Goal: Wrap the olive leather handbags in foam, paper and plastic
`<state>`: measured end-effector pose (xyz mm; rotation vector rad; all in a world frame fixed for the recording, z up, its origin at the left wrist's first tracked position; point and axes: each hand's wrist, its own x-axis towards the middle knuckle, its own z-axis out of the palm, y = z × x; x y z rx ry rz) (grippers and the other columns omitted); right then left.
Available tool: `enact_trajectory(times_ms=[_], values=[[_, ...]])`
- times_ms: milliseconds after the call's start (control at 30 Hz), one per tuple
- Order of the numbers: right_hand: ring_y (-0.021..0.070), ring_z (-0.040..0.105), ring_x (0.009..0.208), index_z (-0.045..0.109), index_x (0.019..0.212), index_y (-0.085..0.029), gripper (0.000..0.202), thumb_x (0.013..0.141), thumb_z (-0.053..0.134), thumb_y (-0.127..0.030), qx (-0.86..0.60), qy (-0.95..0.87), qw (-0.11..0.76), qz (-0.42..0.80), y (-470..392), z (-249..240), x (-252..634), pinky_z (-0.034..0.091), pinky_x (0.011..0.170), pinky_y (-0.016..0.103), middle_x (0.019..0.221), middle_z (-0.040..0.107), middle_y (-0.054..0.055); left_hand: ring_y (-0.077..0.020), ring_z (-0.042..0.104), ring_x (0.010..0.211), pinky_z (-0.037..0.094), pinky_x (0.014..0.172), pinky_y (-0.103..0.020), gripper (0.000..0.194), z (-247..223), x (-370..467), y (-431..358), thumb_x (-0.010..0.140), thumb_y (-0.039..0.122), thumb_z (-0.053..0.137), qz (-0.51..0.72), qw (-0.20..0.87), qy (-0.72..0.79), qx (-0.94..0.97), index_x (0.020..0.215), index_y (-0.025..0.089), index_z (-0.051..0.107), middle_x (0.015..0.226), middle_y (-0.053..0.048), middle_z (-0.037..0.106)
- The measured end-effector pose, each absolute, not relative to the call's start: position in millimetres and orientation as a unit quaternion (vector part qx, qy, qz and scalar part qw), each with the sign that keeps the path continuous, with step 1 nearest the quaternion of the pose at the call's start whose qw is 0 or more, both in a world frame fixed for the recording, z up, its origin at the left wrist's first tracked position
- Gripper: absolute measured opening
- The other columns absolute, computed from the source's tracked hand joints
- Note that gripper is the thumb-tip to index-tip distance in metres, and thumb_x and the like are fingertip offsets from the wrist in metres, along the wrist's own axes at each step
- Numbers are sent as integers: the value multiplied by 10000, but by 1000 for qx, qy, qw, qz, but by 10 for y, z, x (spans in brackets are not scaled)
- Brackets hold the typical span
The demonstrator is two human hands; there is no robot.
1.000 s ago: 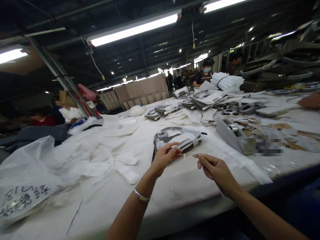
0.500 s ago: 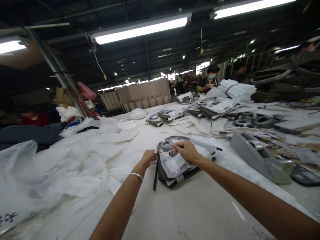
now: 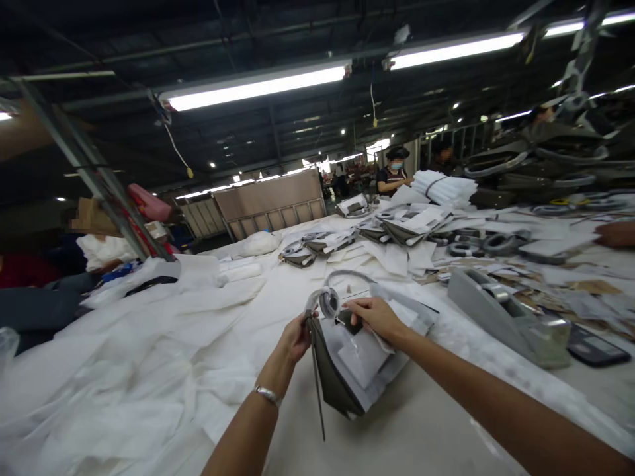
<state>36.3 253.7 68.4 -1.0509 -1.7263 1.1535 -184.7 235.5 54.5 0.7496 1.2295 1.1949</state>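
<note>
A dark olive handbag (image 3: 331, 373) with white wrapping sheets stands tilted on the table in front of me. My left hand (image 3: 296, 338) is closed on its upper left corner, where a thin dark strap (image 3: 318, 390) hangs down. Beside those fingers, a grey wrapped coil (image 3: 329, 303) rises over the bag's top, and a grey wrapped handle (image 3: 350, 273) arches behind it. My right hand (image 3: 374, 317) lies over the bag's top edge with its fingers pinched together; what they hold is too small to make out. Under that hand is a clear plastic-covered white packet (image 3: 364, 357).
White sheets (image 3: 149, 357) cover the table's left side. A grey tape dispenser (image 3: 489, 314) and a dark flat device (image 3: 598, 345) stand at right. Several similar wrapped bags (image 3: 407, 228) lie farther back, near a bundled white stack (image 3: 444, 188). Another person's hand (image 3: 616, 234) shows at the right edge.
The handbag has been tipped up from lying flatter, its left corner raised in my left hand. My right hand stays near its top. The view has shifted rightward.
</note>
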Motion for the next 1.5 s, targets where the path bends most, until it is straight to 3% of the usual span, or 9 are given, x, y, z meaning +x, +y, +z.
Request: enact_trajectory(times_ms=[167, 433, 667, 800, 933, 1033, 1167, 1433, 1500], values=[[79, 376, 407, 729, 702, -147, 467, 847, 551, -554, -403, -690, 377, 468, 2269, 839, 537, 261, 440, 246, 577, 638, 18, -62, 452, 564, 366, 506, -184, 388, 818, -1575, 1975, 767, 356, 778, 494, 594, 468, 429, 1095, 170, 691, 946, -46, 672], [130, 509, 497, 780, 790, -183, 422, 898, 522, -500, -373, -755, 366, 395, 1830, 1079, 699, 363, 550, 258, 519, 631, 2, -136, 544, 678, 402, 611, -246, 615, 1250, -1197, 1592, 639, 386, 867, 430, 514, 464, 579, 1165, 126, 684, 911, -88, 713], [138, 510, 520, 777, 783, -193, 428, 913, 510, -502, -351, -763, 380, 387, 1587, 1132, 858, 357, 571, 262, 508, 615, -2, -211, 623, 665, 446, 630, -292, 409, 1251, -1027, 1399, 664, 350, 797, 418, 389, 527, 630, 1014, 144, 746, 713, -57, 705], [108, 421, 470, 770, 966, -198, 412, 893, 549, -537, -326, -745, 371, 449, 1464, 1102, 970, 305, 515, 254, 551, 612, -19, -263, 649, 791, 466, 708, -300, 220, 1394, -1059, 1154, 629, 248, 767, 406, 326, 539, 662, 844, 201, 769, 787, -44, 734], [73, 362, 454, 685, 1194, -175, 513, 856, 614, -555, -300, -672, 363, 571, 1271, 1072, 1056, 260, 474, 235, 611, 594, -31, -267, 653, 895, 492, 797, -318, 245, 1510, -1097, 826, 699, 322, 732, 423, 343, 538, 644, 903, 188, 755, 882, -55, 737], [73, 460, 528, 629, 1267, -174, 590, 810, 693, -542, -291, -620, 370, 627, 1118, 1044, 1104, 347, 517, 214, 723, 639, -12, -236, 647, 876, 502, 843, -337, 346, 1404, -1099, 612, 707, 406, 750, 494, 392, 543, 555, 949, 160, 731, 865, -64, 716], [152, 644, 803, 661, 1174, -195, 539, 725, 801, -458, -275, -554, 387, 684, 998, 987, 1121, 504, 725, 264, 985, 705, 50, -195, 631, 780, 519, 811, -337, 387, 1100, -1070, 488, 700, 437, 735, 579, 363, 558, 471, 955, 149, 700, 783, -51, 682], [186, 670, 898, 731, 902, -191, 337, 662, 842, -401, -236, -486, 450, 711, 997, 917, 775, 543, 806, 297, 1156, 685, 72, -117, 505, 584, 393, 595, -218, 346, 899, -1001, 778, 665, 320, 771, 643, 239, 578, 442, 951, 196, 619, 587, 72, 514], [184, 673, 872, 742, 905, -183, 354, 653, 844, -410, -227, -481, 434, 727, 973, 867, 682, 539, 806, 296, 1060, 714, 71, -108, 470, 557, 354, 562, -213, 316, 862, -983, 752, 691, 349, 772, 654, 230, 574, 436, 928, 203, 622, 573, 79, 482]])
